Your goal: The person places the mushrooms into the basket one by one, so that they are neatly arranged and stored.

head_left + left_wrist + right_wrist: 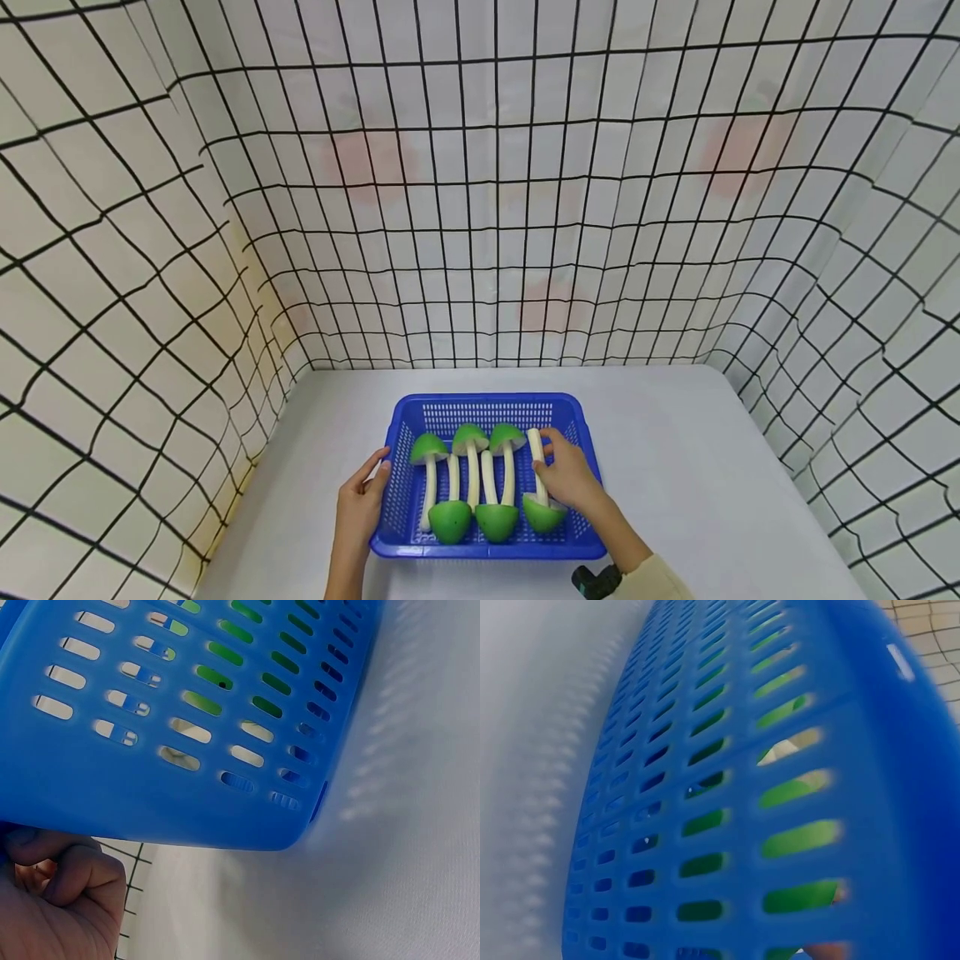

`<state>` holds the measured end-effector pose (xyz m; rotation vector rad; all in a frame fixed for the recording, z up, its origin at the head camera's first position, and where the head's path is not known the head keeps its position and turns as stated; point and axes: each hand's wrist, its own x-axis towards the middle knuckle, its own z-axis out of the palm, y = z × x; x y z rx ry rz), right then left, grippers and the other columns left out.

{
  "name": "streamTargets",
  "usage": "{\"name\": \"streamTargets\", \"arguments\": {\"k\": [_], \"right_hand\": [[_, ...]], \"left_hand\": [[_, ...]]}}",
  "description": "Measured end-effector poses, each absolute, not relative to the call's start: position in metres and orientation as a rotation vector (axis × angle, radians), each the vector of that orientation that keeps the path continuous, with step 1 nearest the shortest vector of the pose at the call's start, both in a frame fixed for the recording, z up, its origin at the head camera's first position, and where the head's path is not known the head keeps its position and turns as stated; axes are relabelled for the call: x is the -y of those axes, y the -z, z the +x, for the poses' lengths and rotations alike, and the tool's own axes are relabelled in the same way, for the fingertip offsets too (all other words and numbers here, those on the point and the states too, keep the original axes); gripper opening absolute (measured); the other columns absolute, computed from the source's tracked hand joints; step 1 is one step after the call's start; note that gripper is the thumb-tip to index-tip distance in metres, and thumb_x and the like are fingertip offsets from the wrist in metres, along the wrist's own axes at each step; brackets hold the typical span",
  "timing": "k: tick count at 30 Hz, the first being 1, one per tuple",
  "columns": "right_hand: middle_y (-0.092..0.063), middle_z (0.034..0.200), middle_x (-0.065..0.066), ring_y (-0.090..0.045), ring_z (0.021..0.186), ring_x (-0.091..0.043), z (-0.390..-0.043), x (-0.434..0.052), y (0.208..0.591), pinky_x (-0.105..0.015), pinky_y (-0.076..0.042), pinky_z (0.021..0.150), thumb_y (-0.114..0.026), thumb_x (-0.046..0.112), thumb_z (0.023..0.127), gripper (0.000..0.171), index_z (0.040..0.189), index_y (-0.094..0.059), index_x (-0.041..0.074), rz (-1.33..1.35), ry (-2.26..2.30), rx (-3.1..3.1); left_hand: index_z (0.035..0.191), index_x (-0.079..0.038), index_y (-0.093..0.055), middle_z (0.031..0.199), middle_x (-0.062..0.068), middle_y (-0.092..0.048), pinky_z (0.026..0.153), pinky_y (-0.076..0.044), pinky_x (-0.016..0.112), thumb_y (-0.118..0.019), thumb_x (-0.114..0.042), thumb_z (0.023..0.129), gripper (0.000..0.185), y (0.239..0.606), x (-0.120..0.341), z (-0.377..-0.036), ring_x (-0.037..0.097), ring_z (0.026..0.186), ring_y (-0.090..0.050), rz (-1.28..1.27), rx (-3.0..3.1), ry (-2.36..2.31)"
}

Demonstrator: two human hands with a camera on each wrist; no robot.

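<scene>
White tabletop [697, 467], grid-lined cloth walls [480, 208], blue basket [487, 403]

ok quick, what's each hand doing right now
Left hand: open, resting against the blue basket, thumb on its rim.
Right hand: fingers curled round the rightmost toy mushroom in the basket.

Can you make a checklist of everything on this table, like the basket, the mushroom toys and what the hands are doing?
Surface: pale table, bare around the basket.
Job's things: blue basket holding six green-capped toy mushrooms lying side by side, caps alternating far and near.
Clutter: nothing seen.
Hands: left hand rests on the basket's left wall; right hand grips the rightmost mushroom.
Cables: nothing seen.
Surroundings: grid-patterned sheet on three sides.
</scene>
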<state>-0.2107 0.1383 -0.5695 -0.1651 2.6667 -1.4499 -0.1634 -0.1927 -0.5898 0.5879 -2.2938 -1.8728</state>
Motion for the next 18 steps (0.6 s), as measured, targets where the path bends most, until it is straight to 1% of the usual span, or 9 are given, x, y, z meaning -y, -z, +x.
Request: {"name": "streamTargets", "arguments": {"k": [4, 9, 13, 18], "right_hand": [[-0.069, 0.113, -0.022, -0.065, 0.065, -0.015, -0.212, -0.1367, 0.5708, -0.029, -0.055, 0.051, -0.067, 0.002, 0.095, 0.056, 0.147, -0.045, -0.004, -0.166, 1.355, -2.72], [-0.068, 0.111, -0.023, -0.068, 0.075, -0.02, -0.2124, -0.1343, 0.5693, -0.032, -0.057, 0.054, -0.067, 0.004, 0.095, 0.057, 0.147, -0.044, -0.006, -0.162, 1.33, -2.706], [-0.068, 0.109, -0.022, -0.068, 0.076, -0.021, -0.2136, -0.1328, 0.5719, -0.032, -0.058, 0.056, -0.068, 0.006, 0.095, 0.057, 0.145, -0.045, -0.007, -0.137, 1.321, -2.702], [-0.068, 0.103, -0.019, -0.066, 0.075, -0.021, -0.2134, -0.1328, 0.5771, -0.032, -0.057, 0.057, -0.069, 0.008, 0.094, 0.055, 0.142, -0.047, -0.007, -0.084, 1.309, -2.711]], "left_hand": [[0.144, -0.019, -0.062, 0.086, 0.011, -0.072, 0.056, -0.053, 0.028, -0.063, -0.046, 0.101, 0.05, 0.5892, 0.1931, -0.1637, 0.017, 0.068, -0.062, 0.6, 2.305, 1.859], [0.144, -0.021, -0.062, 0.082, 0.009, -0.068, 0.056, -0.051, 0.027, -0.063, -0.046, 0.101, 0.05, 0.589, 0.1945, -0.1638, 0.018, 0.068, -0.06, 0.612, 2.306, 1.848], [0.144, -0.021, -0.062, 0.083, 0.01, -0.069, 0.057, -0.052, 0.027, -0.064, -0.045, 0.101, 0.049, 0.589, 0.1948, -0.1647, 0.018, 0.068, -0.06, 0.606, 2.304, 1.854], [0.145, -0.021, -0.061, 0.085, 0.01, -0.071, 0.058, -0.054, 0.028, -0.063, -0.045, 0.102, 0.049, 0.5905, 0.1933, -0.165, 0.019, 0.069, -0.062, 0.612, 2.308, 1.869]]}}
